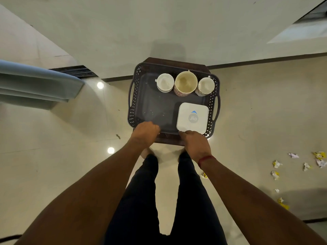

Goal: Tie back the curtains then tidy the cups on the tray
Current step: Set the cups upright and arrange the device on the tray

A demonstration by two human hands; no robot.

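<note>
Gripping the lower rim of the tray [139,103] with curled fingers, left hand [146,132] and right hand [196,143] seem mid-tidying; cups [185,84] line its upper edge, so squaring it likely follows.

Soft, warm indoor light, fairly dim. Two round lamp reflections [100,85] glare on the glossy floor [53,124]. A faint shadow falls on the wall [168,48] behind the tray [131,96]. Wide-angle distortion bends the skirting lines [265,61] and stretches the forearms [88,183] toward the lower edges. The curtain [35,80] at left looks slightly blurred.
</note>
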